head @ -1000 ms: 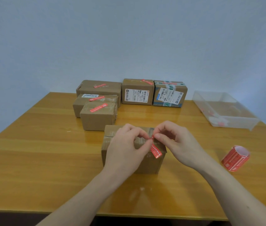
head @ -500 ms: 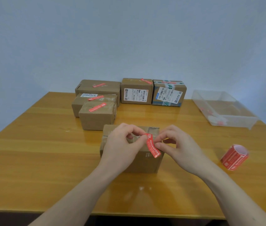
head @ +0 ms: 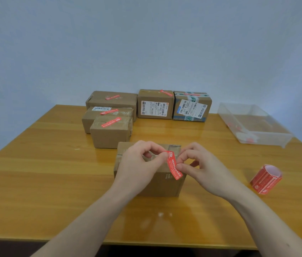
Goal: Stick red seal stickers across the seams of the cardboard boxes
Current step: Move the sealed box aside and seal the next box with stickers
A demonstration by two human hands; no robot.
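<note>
Left hand [head: 139,164] and right hand [head: 200,166] both pinching a red seal sticker [head: 173,165] over the near cardboard box [head: 165,184], sticker roll [head: 266,179] right of that box, five sealed boxes [head: 110,133] behind it, clear tray [head: 254,125] far right.

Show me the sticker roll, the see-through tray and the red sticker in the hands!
sticker roll [head: 266,179]: head view, on its red outer side.
see-through tray [head: 268,139]: head view, on its near wall.
red sticker [head: 173,166]: head view, on its printed middle.
</note>
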